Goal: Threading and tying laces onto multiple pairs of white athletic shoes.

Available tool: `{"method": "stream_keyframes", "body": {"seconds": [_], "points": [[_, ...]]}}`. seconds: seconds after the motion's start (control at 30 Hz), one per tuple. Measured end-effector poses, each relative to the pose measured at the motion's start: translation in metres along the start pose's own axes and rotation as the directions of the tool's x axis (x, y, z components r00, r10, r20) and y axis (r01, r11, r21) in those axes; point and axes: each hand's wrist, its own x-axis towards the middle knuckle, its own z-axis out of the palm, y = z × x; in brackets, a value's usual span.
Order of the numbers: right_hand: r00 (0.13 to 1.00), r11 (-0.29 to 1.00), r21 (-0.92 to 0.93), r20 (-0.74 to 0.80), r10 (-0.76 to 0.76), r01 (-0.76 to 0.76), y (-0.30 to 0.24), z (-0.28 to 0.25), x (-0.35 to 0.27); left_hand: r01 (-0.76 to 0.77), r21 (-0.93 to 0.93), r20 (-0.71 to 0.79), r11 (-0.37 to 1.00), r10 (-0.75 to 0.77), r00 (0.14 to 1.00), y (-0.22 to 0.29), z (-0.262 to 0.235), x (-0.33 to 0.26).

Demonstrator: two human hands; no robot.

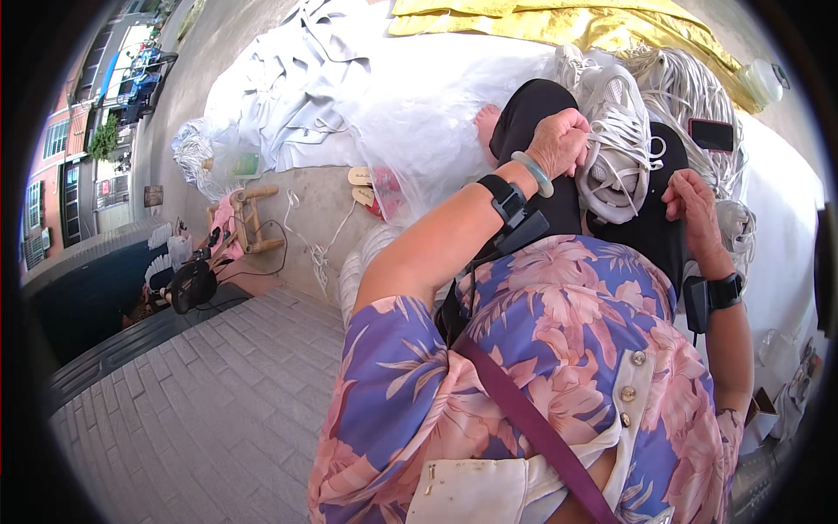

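Note:
A white lace-up sneaker (614, 188) rests on my lap between my black-trousered thighs. White shoelaces (624, 131) cross its upper, and a loose loop hangs at its right side. My left hand (561, 144) is closed at the sneaker's left edge, its fingertips pressed together; whatever they pinch is hidden. To the right of the shoe, above my right thigh, my right hand (691, 208) is held apart from it with curled fingers. Any lace between those fingers is too small to make out. A pale bangle and black straps with small devices sit on my wrists.
Bundles of white laces (690, 83) lie beyond my right knee, with a dark phone (711, 135) on them. Yellow cloth (559, 17) and white fabric (297, 96) spread ahead. A clear plastic jar (761, 83) stands far right. A small wooden stool (253, 218) is at left.

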Motion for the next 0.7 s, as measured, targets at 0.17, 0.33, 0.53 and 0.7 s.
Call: {"method": "stream_keyframes", "body": {"seconds": [0.17,0.33,0.53,0.7], "points": [[0.966,0.977,-0.009,-0.148,-0.214,0.215,-0.011,0.007,0.014,0.003,0.027,-0.005,1.000,-0.003,1.000,-0.001,-0.005,0.000],[0.965,0.971,0.068,-0.151,-0.216,0.228,-0.017,0.007,0.029,0.006,0.052,-0.011,0.999,-0.005,1.000,0.002,-0.004,-0.001],[0.963,0.968,0.087,-0.160,-0.218,0.234,-0.025,0.016,0.036,0.026,0.054,0.000,0.998,-0.026,1.000,0.004,-0.002,-0.001],[0.951,0.962,0.076,-0.189,-0.243,0.261,-0.033,0.020,0.047,0.037,0.098,-0.019,0.994,-0.036,0.999,0.004,-0.002,-0.001]]}}
